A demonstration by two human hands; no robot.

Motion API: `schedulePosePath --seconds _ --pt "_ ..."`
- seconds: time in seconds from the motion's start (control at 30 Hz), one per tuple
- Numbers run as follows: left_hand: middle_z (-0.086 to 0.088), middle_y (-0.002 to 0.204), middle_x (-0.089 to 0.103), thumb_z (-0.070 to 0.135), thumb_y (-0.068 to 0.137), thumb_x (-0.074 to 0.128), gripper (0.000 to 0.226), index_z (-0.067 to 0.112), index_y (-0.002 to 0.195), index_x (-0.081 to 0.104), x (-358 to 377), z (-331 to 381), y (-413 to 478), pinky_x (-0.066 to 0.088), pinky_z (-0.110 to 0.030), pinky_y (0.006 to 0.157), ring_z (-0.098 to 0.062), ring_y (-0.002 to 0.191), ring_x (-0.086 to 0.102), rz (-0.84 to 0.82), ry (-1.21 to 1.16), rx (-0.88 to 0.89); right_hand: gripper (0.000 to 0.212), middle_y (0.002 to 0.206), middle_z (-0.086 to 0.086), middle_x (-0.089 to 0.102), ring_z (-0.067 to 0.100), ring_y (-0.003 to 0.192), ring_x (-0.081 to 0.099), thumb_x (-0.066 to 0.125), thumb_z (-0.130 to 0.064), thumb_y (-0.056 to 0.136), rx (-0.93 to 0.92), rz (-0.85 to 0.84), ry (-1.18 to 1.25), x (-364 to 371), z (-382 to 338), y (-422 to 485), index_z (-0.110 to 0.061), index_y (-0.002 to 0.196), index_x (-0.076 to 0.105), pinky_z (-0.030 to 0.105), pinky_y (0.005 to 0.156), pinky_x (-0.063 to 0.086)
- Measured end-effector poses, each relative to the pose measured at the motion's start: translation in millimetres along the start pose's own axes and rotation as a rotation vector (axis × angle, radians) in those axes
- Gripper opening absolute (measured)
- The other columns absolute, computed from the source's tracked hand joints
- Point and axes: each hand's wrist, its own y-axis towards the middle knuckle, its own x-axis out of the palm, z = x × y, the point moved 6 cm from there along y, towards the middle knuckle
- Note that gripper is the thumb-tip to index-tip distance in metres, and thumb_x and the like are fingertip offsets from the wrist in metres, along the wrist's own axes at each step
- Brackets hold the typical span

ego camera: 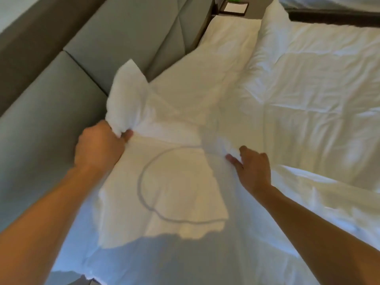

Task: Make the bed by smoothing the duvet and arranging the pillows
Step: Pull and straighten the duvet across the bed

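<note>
A white pillow lies at the head of the bed, against the grey padded headboard. My left hand is clenched on the pillow's upper left corner, and the pillowcase flap sticks up above the fist. My right hand rests on the pillow's right side, thumb and fingers pinching the white fabric. A second white pillow lies further along the headboard. The wrinkled white duvet covers the bed to the right.
The grey headboard runs along the left side in padded panels. A dark nightstand with a white pad stands past the far pillow. A dark bar crosses the top right.
</note>
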Motion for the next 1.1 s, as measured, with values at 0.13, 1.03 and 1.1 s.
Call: schedulePosePath --seconds 0.13,1.03,1.1 --pt "-0.032 0.108 0.063 0.032 0.094 0.069 0.045 -0.002 0.116 0.049 29.2 11.8 -12.2 0.054 -0.059 0.078 -0.051 0.096 0.063 0.043 0.144 0.125 0.033 0.102 0.006 0.065 0.034 0.098 0.060 0.051 -0.048 0.100 0.128 -0.081 -0.095 22.2 -5.5 5.2 -0.019 0.111 0.063 0.044 0.083 0.037" --pt "-0.005 0.155 0.041 0.091 0.081 0.036 0.104 0.026 0.161 0.021 281.5 543.3 -416.9 0.021 -0.049 0.120 -0.024 0.147 0.038 -0.470 0.059 0.981 0.033 0.079 0.012 0.070 0.037 0.075 0.071 0.082 -0.025 0.081 0.691 -0.149 -0.443 -233.4 537.4 -406.1 -0.007 0.102 0.064 0.046 0.079 0.047" --pt "-0.005 0.134 0.056 0.093 0.079 0.031 0.096 0.028 0.149 0.037 279.4 542.9 -421.8 0.035 -0.048 0.107 -0.028 0.127 0.055 -0.436 0.144 0.971 0.026 0.068 0.020 0.069 0.046 0.064 0.069 0.077 -0.017 0.085 0.586 -0.083 -0.302 -267.9 558.0 -389.8 -0.003 0.100 0.061 0.044 0.062 0.050"
